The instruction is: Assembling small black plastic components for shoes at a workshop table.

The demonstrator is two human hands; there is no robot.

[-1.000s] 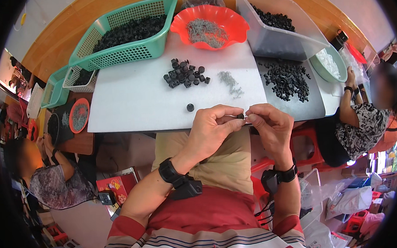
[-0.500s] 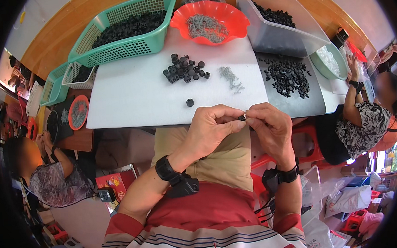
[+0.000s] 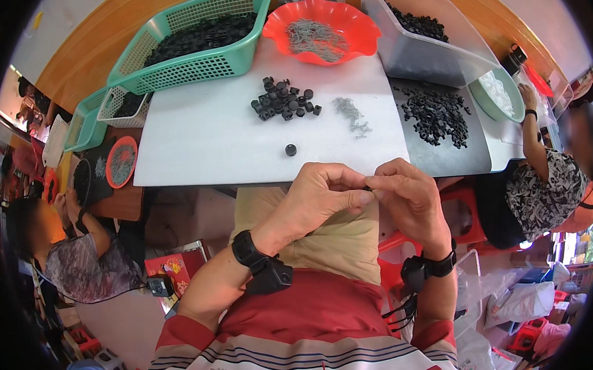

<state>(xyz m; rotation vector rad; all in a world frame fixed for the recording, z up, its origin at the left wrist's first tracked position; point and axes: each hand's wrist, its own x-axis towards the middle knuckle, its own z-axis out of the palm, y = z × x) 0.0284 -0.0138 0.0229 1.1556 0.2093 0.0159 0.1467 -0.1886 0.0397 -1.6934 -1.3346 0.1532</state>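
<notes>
My left hand point(image 3: 324, 192) and my right hand point(image 3: 411, 194) meet just off the table's front edge, above my lap. The left thumb and forefinger pinch a small black plastic part, now almost wholly covered by fingers. Closed in a pinch, my right fingertips press against the left ones at that part; whatever they hold is hidden. On the white mat point(image 3: 202, 136) beyond, one round black cap point(image 3: 290, 149) sits by itself. Farther back is a heap of black caps point(image 3: 283, 101), with a small pile of thin silvery metal pieces point(image 3: 352, 116) to its right.
Along the back stand a green basket point(image 3: 192, 67) of black parts, a red bowl point(image 3: 369, 33) of metal pieces and a clear bin point(image 3: 430, 60). Small black parts point(image 3: 436, 116) cover a dark mat at right. Co-workers sit at left point(image 3: 91, 257) and right point(image 3: 548, 194).
My right fingertips have closed in over the left ones, covering the black part that showed between them before. The whole view has shifted slightly. At right, the co-worker's arm has moved.
</notes>
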